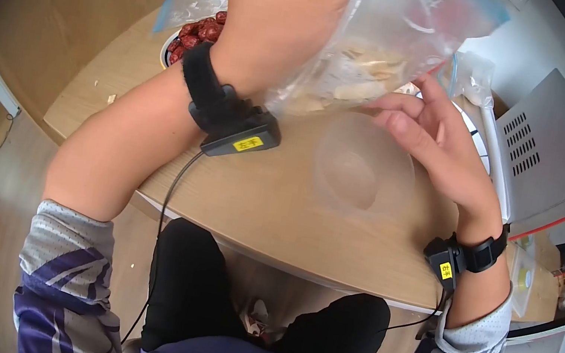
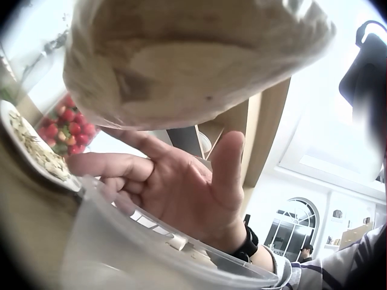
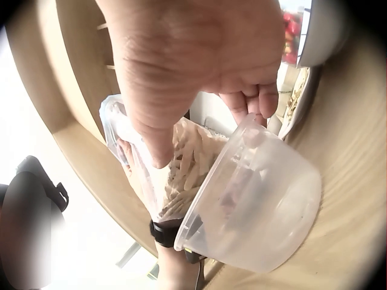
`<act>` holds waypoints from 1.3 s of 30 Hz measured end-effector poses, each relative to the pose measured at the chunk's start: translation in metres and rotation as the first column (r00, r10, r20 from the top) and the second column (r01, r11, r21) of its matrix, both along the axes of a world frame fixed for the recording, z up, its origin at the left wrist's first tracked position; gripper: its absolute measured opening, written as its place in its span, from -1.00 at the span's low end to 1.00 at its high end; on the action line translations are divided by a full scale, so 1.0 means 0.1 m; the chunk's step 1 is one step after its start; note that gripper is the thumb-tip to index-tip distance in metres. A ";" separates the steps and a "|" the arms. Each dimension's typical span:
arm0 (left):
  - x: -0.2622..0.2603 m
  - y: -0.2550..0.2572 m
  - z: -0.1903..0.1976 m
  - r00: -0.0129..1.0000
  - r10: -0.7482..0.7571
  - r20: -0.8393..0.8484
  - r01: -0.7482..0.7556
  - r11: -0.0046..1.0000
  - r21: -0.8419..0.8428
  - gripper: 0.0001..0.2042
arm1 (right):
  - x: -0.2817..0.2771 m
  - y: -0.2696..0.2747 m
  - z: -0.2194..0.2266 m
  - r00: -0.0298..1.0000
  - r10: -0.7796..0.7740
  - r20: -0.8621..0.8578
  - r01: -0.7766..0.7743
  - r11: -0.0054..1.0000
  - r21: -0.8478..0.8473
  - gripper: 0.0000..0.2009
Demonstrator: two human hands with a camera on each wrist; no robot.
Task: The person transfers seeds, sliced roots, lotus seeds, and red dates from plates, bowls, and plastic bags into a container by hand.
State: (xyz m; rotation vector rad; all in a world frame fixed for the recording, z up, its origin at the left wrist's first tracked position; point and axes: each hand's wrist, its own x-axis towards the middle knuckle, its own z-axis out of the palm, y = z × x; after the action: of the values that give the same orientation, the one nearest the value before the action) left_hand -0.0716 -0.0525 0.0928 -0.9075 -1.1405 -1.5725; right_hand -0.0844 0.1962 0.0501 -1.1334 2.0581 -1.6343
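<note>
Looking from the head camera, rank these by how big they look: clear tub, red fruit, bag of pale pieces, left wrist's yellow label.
1. Bag of pale pieces
2. Clear tub
3. Red fruit, partly hidden
4. Yellow label

The right hand has its fingers at the rim of a translucent tub, thumb pointing down; beside the tub, a clear bag holds pale strips.

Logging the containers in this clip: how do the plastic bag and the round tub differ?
The bag is soft and crinkled; the tub is stiff and round. The bag has a blue edge; the tub is colourless. The bag, gripped by the left hand, holds pale pieces; the tub shows none. Both are see-through.
</note>
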 end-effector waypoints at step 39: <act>0.63 0.00 -0.30 0.918 0.349 -0.187 -0.352 0.504 -0.789 -0.66 | -0.38 0.26 -0.13 0.995 -0.099 0.023 0.095 0.823 -0.560 -0.46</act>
State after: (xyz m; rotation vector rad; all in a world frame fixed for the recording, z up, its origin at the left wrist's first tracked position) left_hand -0.0090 -0.0527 0.0623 -1.1430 -1.9755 -0.6362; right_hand -0.1227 0.2219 0.0368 -1.2073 1.6930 -2.3901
